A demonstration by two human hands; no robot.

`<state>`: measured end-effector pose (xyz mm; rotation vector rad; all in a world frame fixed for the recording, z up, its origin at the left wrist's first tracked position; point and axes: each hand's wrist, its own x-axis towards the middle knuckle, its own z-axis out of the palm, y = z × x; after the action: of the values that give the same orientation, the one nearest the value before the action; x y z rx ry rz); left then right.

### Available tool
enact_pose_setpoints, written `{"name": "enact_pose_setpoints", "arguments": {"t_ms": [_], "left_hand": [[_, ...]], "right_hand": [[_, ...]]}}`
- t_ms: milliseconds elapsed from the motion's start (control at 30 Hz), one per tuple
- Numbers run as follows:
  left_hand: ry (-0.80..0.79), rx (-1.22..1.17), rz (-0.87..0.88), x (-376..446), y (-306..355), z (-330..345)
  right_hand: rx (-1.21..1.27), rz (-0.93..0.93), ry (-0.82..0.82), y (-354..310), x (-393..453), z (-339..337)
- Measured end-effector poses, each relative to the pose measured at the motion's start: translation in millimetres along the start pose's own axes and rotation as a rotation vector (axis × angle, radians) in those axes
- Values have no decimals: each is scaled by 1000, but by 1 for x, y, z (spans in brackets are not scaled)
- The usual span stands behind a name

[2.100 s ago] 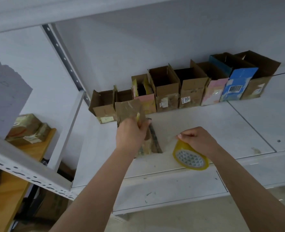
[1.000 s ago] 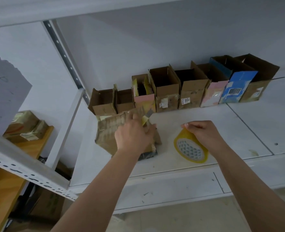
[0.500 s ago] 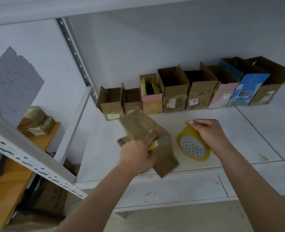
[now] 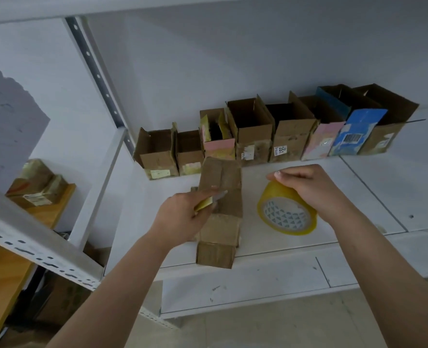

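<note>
Cardboard (image 4: 220,229), one flattened brown piece, lies lengthwise on the white shelf (image 4: 358,197). Its far end stops just short of the row of boxes, and its near end juts out over the shelf's front edge. The left hand (image 4: 182,217) grasps it at the left edge, fingers curled over the top face with a small yellow scrap (image 4: 202,204) caught under them. Just to the right stands one roll of tape (image 4: 287,217), yellow, up on its rim and a little apart from the cardboard. The right hand (image 4: 310,189) is clasped over the top of it, fingers wrapped across the far side.

Eight open boxes (image 4: 251,131) line the far wall side by side: five brown, two with pink fronts, one blue. The two at the left are shorter than the rest.

Right of the roll the shelf is bare up to a seam and on beyond it, the widest open stretch. Left of the cardboard a narrower bare strip runs to the metal upright (image 4: 100,79). Lower at the far left, a wooden desk (image 4: 4,280) carries two taped parcels (image 4: 37,187) stacked near its far corner.
</note>
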<state>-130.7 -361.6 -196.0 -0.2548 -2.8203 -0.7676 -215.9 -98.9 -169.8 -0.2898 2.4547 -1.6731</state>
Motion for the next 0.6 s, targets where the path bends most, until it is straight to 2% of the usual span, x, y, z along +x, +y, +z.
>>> {"name": "enact_pose_setpoints", "arguments": {"t_ms": [133, 233, 300, 400, 500, 600], "left_hand": [[134, 70, -162, 10, 12, -2], [261, -324, -228, 18, 38, -4], [228, -501, -267, 28, 59, -4], [120, -492, -264, 38, 79, -3], [127, -540, -269, 41, 83, -2], [168, -527, -266, 38, 73, -6]], "right_hand": [[-27, -27, -37, -11, -8, -1], [-43, -60, -74, -22, -12, 0], [-46, -86, -113, -28, -14, 1], [-68, -98, -150, -36, -16, 5], [-57, -77, -199, -38, -16, 9], [72, -18, -304, -36, -18, 7]]}}
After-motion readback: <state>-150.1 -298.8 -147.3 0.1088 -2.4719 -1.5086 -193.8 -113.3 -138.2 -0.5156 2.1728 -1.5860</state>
